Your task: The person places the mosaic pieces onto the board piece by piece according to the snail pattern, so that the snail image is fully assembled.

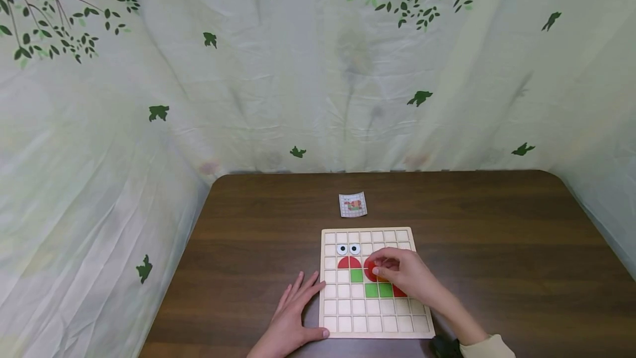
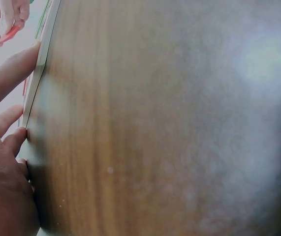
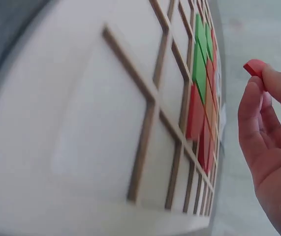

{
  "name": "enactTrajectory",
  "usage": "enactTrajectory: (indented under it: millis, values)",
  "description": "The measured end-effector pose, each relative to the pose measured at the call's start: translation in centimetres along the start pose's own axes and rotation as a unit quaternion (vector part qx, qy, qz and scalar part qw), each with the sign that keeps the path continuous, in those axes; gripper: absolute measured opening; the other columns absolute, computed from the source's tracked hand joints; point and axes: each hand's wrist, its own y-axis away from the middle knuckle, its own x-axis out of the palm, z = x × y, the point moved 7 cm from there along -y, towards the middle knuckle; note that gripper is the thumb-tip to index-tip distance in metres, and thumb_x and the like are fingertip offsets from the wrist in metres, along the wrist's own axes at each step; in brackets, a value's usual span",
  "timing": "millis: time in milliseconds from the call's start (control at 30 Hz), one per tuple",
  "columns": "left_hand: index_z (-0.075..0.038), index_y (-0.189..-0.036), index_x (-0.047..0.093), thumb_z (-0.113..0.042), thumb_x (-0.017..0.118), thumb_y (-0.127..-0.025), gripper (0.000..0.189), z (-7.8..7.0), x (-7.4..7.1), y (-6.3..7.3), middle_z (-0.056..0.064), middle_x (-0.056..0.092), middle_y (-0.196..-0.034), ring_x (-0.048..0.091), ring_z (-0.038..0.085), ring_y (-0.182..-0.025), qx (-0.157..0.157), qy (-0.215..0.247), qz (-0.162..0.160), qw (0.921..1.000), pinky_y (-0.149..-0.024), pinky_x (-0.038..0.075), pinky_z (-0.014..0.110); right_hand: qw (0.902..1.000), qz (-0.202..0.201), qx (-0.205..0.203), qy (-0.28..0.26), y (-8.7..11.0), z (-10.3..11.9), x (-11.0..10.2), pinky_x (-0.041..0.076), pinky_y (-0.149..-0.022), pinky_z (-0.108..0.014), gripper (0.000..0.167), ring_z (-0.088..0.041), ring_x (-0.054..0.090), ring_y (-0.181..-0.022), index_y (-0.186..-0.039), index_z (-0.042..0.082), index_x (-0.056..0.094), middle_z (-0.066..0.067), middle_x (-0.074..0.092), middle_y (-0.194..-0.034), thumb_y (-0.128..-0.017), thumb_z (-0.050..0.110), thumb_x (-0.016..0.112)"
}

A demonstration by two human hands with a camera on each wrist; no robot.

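Observation:
A white grid board [image 1: 367,324] with a pale wooden frame lies on the table. My left hand [image 1: 293,322] rests at its left edge, fingers spread, thumb at the near left corner. Over the right half of the board, my right hand [image 1: 412,274] pinches a small red piece with a curved side [image 3: 254,67] between thumb and fingers, held off the board in the right wrist view. Set in the grid are two eye tiles [image 1: 348,249], red rounded pieces [image 1: 349,263], a green square [image 1: 356,275], two green squares [image 1: 379,290] and a red piece [image 1: 398,291]. My right hand partly hides other red and orange pieces.
Beyond the board's far edge lies a small picture card [image 1: 353,205] with a coloured figure on a grid. The dark wooden table [image 1: 238,247] meets a pale leaf-printed curtain [image 1: 318,93] at the back. A black object [image 1: 444,346] sits by my right wrist.

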Motion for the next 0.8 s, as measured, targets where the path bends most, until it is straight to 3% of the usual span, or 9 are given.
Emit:
enactTrajectory:
  millis: [200,400,800]
  values:
    - [-0.025,-0.146,0.047,-0.043,0.085,-0.069,0.087,0.0,0.0,-0.1,-0.003,0.03,-0.159,0.01,0.032,-0.149,0.0,-0.004,-0.001,1.0,-0.112,0.005,0.059,0.9991,0.024,-0.032,0.012,-0.4,0.5,1.7,0.053,-0.074,-0.026,0.014,-0.009,0.062,-0.08,-0.102,0.016,0.076,0.011,0.068,-0.092,-0.088,0.015,0.074]
    - [-0.025,-0.146,0.048,-0.039,0.085,-0.069,0.087,-0.1,-0.1,-0.1,-0.003,0.03,-0.159,0.01,0.03,-0.149,0.011,0.001,-0.008,0.9999,-0.112,0.004,0.054,0.996,0.041,-0.051,0.061,-0.6,1.0,3.0,0.049,-0.067,-0.026,0.009,-0.005,0.057,-0.074,-0.092,0.023,0.079,0.017,0.066,-0.082,-0.085,0.018,0.078]
    - [-0.024,-0.146,0.048,-0.04,0.085,-0.068,0.088,-0.1,0.0,-0.2,-0.004,0.03,-0.159,0.009,0.03,-0.149,0.011,0.003,-0.009,0.9999,-0.112,0.003,0.053,0.9916,0.019,-0.033,0.124,-0.5,1.6,3.9,0.045,-0.059,-0.024,0.006,-0.001,0.052,-0.066,-0.083,0.023,0.078,0.019,0.061,-0.071,-0.083,0.016,0.079]
